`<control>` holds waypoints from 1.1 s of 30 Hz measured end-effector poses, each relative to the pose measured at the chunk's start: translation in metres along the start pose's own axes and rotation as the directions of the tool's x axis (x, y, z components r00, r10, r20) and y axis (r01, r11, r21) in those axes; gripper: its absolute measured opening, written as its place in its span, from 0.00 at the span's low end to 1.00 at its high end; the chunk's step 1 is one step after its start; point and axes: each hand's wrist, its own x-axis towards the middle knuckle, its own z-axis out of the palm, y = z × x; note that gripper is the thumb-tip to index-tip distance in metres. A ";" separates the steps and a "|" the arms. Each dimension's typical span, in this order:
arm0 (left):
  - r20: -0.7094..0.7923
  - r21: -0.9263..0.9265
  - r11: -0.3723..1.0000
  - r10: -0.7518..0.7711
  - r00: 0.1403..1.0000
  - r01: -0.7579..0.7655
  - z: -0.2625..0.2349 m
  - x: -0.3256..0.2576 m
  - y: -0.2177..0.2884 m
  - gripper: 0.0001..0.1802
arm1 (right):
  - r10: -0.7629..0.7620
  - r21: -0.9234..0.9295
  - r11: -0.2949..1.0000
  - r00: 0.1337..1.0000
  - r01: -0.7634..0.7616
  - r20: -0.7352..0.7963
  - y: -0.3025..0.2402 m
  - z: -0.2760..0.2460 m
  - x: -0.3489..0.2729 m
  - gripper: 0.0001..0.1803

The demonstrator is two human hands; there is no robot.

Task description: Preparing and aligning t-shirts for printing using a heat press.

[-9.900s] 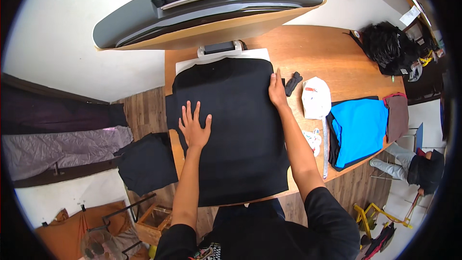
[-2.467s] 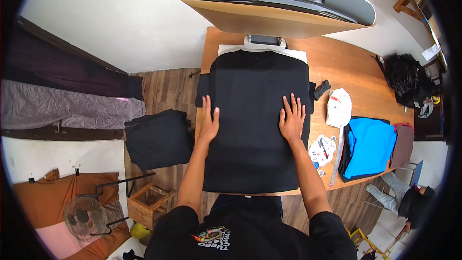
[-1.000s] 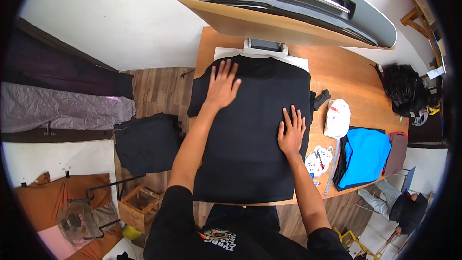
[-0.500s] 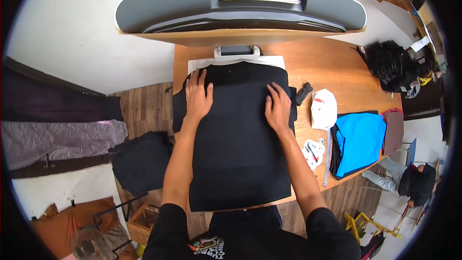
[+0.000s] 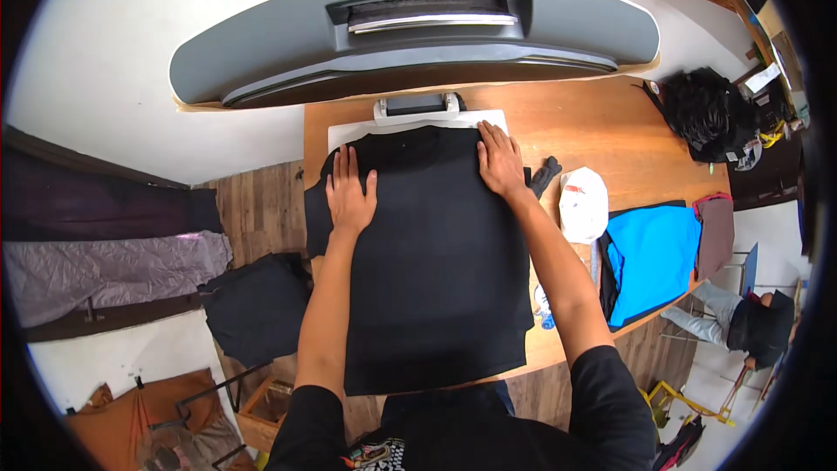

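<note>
A black T-shirt (image 5: 436, 262) lies spread flat over a white board (image 5: 349, 133), its collar end away from me. On the shirt's left shoulder area my left hand (image 5: 352, 196) rests flat, fingers stretched and thumb apart. My right hand (image 5: 500, 161) lies palm down at the shirt's far right corner, its fingertips by the board's edge. Both hands are open and grip nothing. The board's underside and most of its surface are hidden by the cloth. Behind it stands a large grey machine (image 5: 418, 30) with a recessed handle slot.
Right on the wooden table (image 5: 610, 113) sit a dark crumpled cloth (image 5: 546, 176), a white bundle (image 5: 582, 205), folded blue cloth (image 5: 654, 253) and a black furry bag (image 5: 704, 118). Dark fabric (image 5: 257, 305) hangs at the left. A person (image 5: 757, 327) sits far right.
My right hand has slid away from me to the shirt's upper right corner. My left hand stays on the left shoulder area, shifted slightly. The view has tilted a little.
</note>
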 end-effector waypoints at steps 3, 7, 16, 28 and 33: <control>0.030 -0.089 0.996 0.013 0.999 -0.010 -0.012 0.000 -0.002 0.37 | 0.098 -0.020 0.995 0.995 -0.098 0.018 -0.004 0.001 0.000 0.29; 0.025 -0.025 0.987 0.160 0.987 -0.159 -0.020 -0.029 0.013 0.34 | -0.056 -0.065 0.997 0.911 0.032 -0.408 -0.039 0.017 -0.045 0.29; 0.277 0.007 0.963 0.256 0.926 -0.268 -0.031 -0.203 0.029 0.33 | -0.095 -0.145 0.980 0.964 0.134 0.248 -0.094 0.030 -0.219 0.33; 0.153 -0.516 0.840 -0.104 0.983 0.170 -0.022 -0.329 -0.057 0.40 | 0.295 0.234 0.939 0.940 -0.253 -0.170 -0.015 0.017 -0.330 0.33; 0.216 -0.608 0.720 -0.255 0.942 0.335 -0.020 -0.398 -0.058 0.39 | 0.540 0.341 0.807 0.836 -0.483 -0.094 -0.008 0.020 -0.389 0.34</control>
